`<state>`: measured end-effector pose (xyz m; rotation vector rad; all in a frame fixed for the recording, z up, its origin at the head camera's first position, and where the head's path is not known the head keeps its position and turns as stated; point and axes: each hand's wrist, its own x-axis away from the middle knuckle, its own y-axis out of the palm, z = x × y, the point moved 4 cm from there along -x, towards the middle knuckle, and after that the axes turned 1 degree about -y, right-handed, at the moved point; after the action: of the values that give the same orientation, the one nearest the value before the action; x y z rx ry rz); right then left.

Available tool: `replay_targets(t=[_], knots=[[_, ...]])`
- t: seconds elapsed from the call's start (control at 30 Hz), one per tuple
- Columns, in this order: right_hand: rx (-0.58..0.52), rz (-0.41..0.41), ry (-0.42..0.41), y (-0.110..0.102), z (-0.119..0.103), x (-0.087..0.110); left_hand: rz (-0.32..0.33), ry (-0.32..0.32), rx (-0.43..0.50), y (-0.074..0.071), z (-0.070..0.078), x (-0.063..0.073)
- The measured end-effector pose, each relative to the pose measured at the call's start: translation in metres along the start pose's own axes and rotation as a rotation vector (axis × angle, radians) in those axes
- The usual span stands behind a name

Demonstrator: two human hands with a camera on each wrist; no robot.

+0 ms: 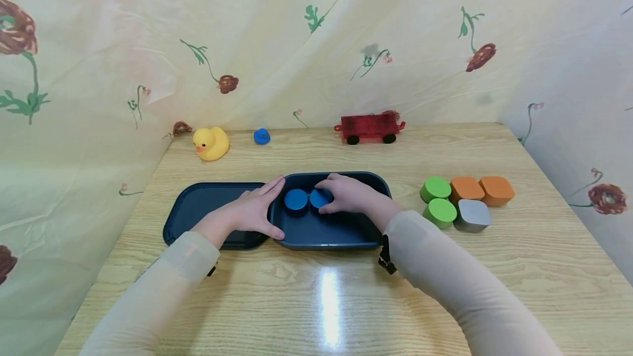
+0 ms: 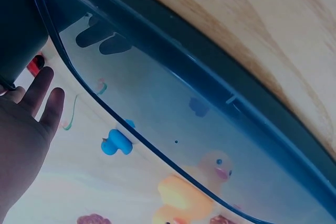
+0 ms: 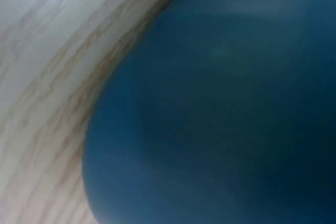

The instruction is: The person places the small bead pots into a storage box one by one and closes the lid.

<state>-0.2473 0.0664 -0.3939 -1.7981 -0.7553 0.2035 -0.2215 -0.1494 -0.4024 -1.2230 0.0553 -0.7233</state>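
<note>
A dark blue box (image 1: pixel 336 235) stands mid-table with two blue round blocks inside. The left block (image 1: pixel 296 200) lies near the box's left end. My right hand (image 1: pixel 352 195) reaches over the right side into the box and grips the other blue block (image 1: pixel 318 198) between thumb and fingers, partly covering it. At the box's left rim, my left hand (image 1: pixel 252 210) is spread, with straight fingers along the edge and the thumb by the front corner. Under its wrist lies a shallow dark blue lid (image 1: pixel 210 194). The right wrist view shows only the blurred box wall (image 3: pixel 199 103).
To the right stand two green round blocks (image 1: pixel 436 189), two orange blocks (image 1: pixel 497 190) and a grey block (image 1: pixel 473 214). Along the back are a yellow duck (image 1: pixel 211 144), a small blue duck (image 1: pixel 261 136) and a red toy wagon (image 1: pixel 371 127). Flowered cloth hangs behind the wooden table (image 1: pixel 277 301).
</note>
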Motion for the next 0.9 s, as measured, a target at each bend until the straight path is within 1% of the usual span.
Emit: replay_targets(t=[0.23, 0.5, 0.73, 0.9], knots=[[-0.002, 0.011, 0.007, 0.005, -0.002, -0.004, 0.006, 0.012, 0.01, 0.001, -0.001, 0.0], [-0.021, 0.03, 0.025, 0.008, -0.002, -0.007, 0.003, 0.005, 0.016, 0.001, 0.0, 0.0], [-0.045, 0.038, 0.024, 0.006, -0.001, -0.002, 0.002, 0.015, 0.015, -0.001, 0.005, 0.0], [-0.062, 0.055, -0.009, 0.001, 0.001, 0.005, -0.004, 0.001, 0.01, 0.0, 0.003, 0.0]])
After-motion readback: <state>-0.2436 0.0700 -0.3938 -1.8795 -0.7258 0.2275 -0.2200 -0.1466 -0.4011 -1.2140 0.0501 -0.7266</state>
